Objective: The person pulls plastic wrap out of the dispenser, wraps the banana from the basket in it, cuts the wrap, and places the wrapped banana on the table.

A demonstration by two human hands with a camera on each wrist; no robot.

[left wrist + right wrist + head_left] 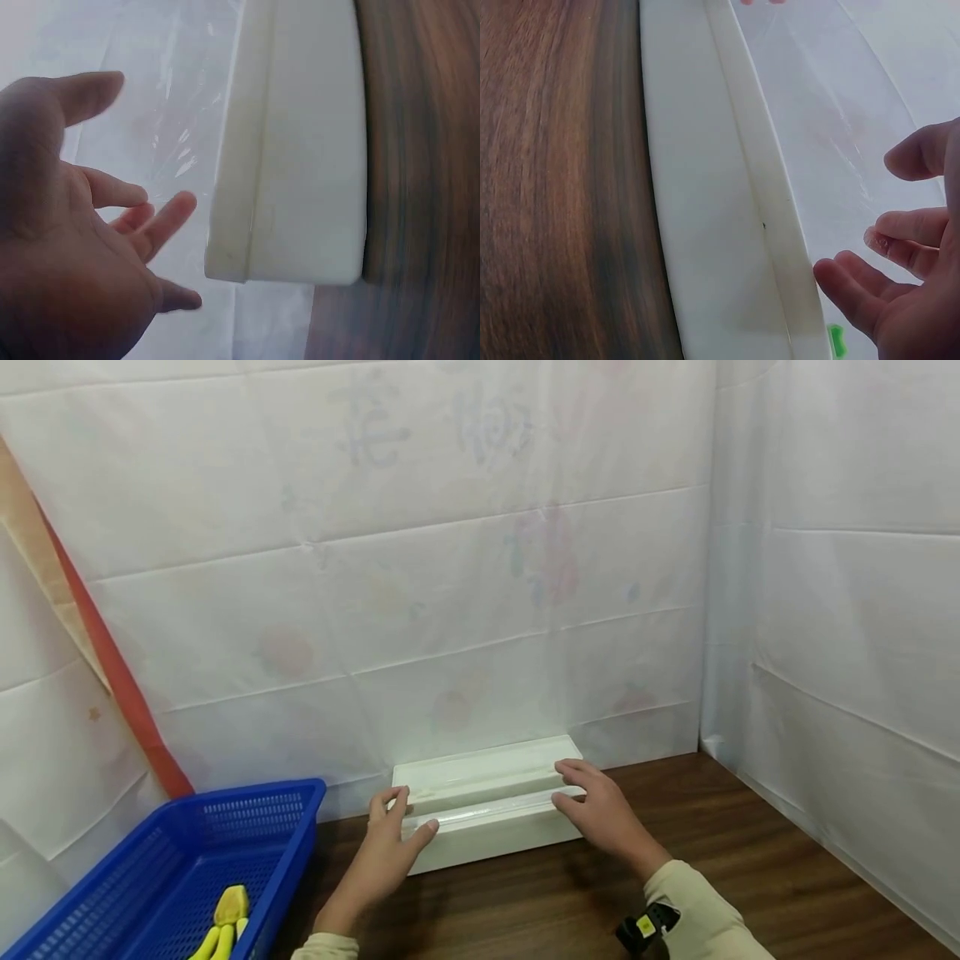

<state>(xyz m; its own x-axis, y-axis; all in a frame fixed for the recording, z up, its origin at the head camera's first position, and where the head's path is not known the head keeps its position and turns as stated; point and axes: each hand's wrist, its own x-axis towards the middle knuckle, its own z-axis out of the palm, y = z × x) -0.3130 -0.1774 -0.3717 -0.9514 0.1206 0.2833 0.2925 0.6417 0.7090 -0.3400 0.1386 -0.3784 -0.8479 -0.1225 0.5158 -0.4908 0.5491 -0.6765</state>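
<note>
A long white box (pixel 495 843) stands on the wooden table against the back sheet. A glossy strip runs along its front rim, with a higher white part behind. At the box's left end is my left hand (pixel 386 852), thumb and fingers spread. My right hand (pixel 603 810) is at the right end, its thumb and fingers also apart. In the left wrist view a gap shows between my left hand (pixel 82 225) and the box's side. From the right wrist, one fingertip of my right hand (pixel 915 285) appears at the rim; contact is unclear.
A blue perforated basket (pixel 292 852) stands to the left, holding a yellow two-pronged object (pixel 232 906). White sheeting (pixel 450 568) hangs behind, with more at both sides. A red strip (pixel 112 652) slants down behind the basket. The brown wood-grain table (pixel 750 860) extends right.
</note>
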